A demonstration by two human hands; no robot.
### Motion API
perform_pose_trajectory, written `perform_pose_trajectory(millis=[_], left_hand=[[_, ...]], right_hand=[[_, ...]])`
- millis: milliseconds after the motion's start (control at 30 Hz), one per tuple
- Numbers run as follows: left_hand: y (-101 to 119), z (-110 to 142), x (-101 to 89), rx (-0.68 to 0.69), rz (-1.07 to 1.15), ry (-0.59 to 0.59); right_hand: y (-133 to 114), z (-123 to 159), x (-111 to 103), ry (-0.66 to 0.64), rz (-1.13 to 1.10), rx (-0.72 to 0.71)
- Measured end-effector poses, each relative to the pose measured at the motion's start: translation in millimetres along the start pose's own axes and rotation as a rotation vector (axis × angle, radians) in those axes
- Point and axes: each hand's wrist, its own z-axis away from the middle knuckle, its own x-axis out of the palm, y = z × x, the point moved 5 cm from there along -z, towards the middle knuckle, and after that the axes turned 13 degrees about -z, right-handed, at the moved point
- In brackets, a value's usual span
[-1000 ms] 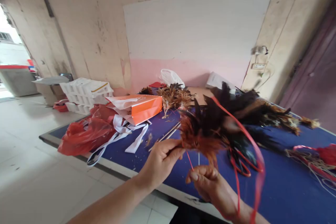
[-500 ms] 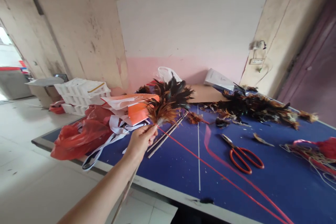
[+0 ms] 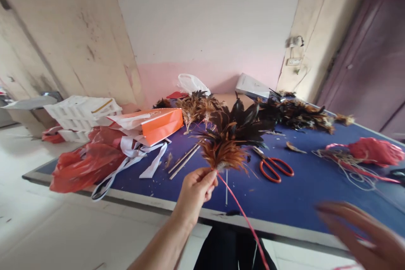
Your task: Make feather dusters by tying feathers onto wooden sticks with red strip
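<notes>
My left hand (image 3: 198, 192) is closed around the base of a feather duster (image 3: 232, 139), its black and rust-brown feathers fanning upward over the table. From the binding beside my thumb, a pink-red plastic ribbon (image 3: 242, 213) runs down toward the bottom edge. The duster's stick is hidden behind my forearm now. At the lower right is my right hand (image 3: 360, 234), smeared by motion; whether its fingers grip anything is unclear, though a bit of pink shows beneath it. Red-handled scissors (image 3: 272, 166) lie on the blue table (image 3: 253, 206), to the right of the duster.
Loose dark feathers (image 3: 294, 114) are heaped at the back right. A pink ribbon bundle (image 3: 376, 152) with tangled string sits at the right. Thin sticks (image 3: 185, 160), an orange bag (image 3: 161, 126) and a red plastic bag (image 3: 88, 164) lie on the left.
My left hand has brought the duster to the right and nearer. My right hand has come into view at the lower right. The view has turned rightward, and the ribbon now hangs more steeply.
</notes>
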Motion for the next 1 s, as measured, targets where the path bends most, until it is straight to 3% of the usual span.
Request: perform_pose_trajectory(millis=[100, 167, 267, 333, 400, 600, 767, 867, 1000], left_hand=[[-8, 11, 16.6, -0.025, -0.002, -0.010], [-11, 15, 18.5, -0.030, 0.008, 0.032], [-14, 16, 15.5, -0.021, 0.004, 0.100], [-18, 14, 14.6, -0.019, -0.029, 0.122], [-23, 12, 16.9, -0.018, -0.073, 0.124], [-37, 10, 29.9, 0.045, -0.183, 0.111], [-36, 14, 27.8, 0.163, -0.304, 0.177], [-27, 12, 23.7, 0.276, -0.462, 0.273], [-6, 8, 28.5, 0.557, -0.618, 0.364]], right_hand=[[-38, -1, 60, -0.144, 0.201, -0.227], [-50, -6, 105, -0.291, 0.158, -0.315], [-37, -15, 143, -0.432, -0.026, -0.169], [-20, -21, 146, -0.424, -0.066, -0.059], [-7, -24, 140, -0.383, -0.052, -0.046], [-11, -13, 126, -0.206, -0.018, -0.191], [-19, -3, 131, -0.186, 0.074, -0.301], [-11, -14, 132, -0.164, 0.081, -0.239], [-11, -33, 132, -0.113, 0.013, -0.212]])
